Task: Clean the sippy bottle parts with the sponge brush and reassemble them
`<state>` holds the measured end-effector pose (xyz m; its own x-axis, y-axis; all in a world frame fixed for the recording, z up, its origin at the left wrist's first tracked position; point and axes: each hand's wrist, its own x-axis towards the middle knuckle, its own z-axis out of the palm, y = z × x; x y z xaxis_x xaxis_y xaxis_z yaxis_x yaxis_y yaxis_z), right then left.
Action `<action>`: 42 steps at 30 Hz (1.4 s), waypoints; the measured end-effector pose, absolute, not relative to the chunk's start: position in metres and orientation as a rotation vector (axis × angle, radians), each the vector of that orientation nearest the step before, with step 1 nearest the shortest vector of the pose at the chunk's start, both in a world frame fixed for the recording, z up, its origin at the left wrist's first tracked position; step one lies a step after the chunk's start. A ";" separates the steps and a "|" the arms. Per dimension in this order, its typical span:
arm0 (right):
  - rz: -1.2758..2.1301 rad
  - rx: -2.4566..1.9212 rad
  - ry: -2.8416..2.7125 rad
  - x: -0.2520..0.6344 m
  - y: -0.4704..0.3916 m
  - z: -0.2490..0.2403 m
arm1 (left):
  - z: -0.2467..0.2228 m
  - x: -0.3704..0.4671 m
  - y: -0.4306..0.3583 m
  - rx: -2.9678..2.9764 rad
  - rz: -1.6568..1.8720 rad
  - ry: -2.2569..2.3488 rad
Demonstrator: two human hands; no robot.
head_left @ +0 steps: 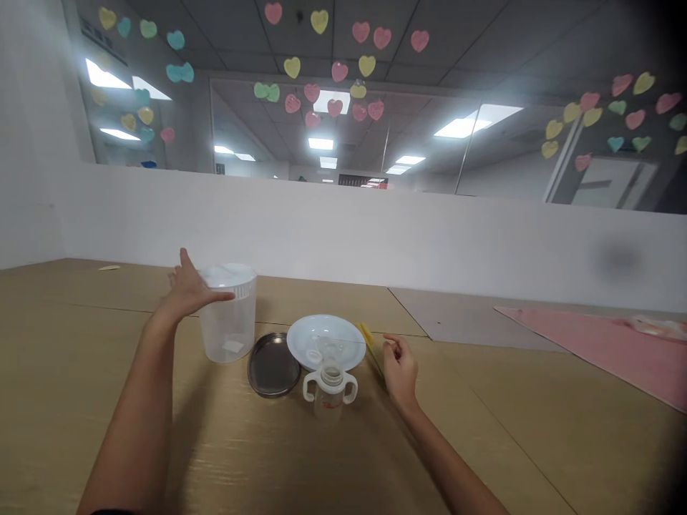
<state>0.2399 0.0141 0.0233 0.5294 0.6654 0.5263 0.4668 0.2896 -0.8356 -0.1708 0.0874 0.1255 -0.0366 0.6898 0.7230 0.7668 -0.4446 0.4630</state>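
Note:
My left hand [189, 287] is open at the upper left side of a tall translucent plastic bucket [228, 329] with a white lid [230, 274]. Its thumb reaches across the front just below the rim, and the other fingers point up and away. Right of the white bowl [300, 345], my right hand [401, 368] has its fingers curled in; whatever they may hold is hidden. Beside that hand lies a thin yellow-ended stick-like item [366, 333]. A clear baby bottle [328, 406] with white handles stands uncapped before the bowl, which contains clear parts.
A round dark metal tray [274, 365] lies between bucket and bowl. Brown sheeting covers the table [225, 458]. At right are a grey mat [456, 318] and a pink mat [606, 343] with a plastic packet [658, 327]. A white wall [322, 222] with windows stands behind.

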 end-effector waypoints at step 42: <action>0.146 -1.662 -1.174 0.270 0.042 -0.002 | 0.047 0.031 0.082 -2.950 -0.120 -1.532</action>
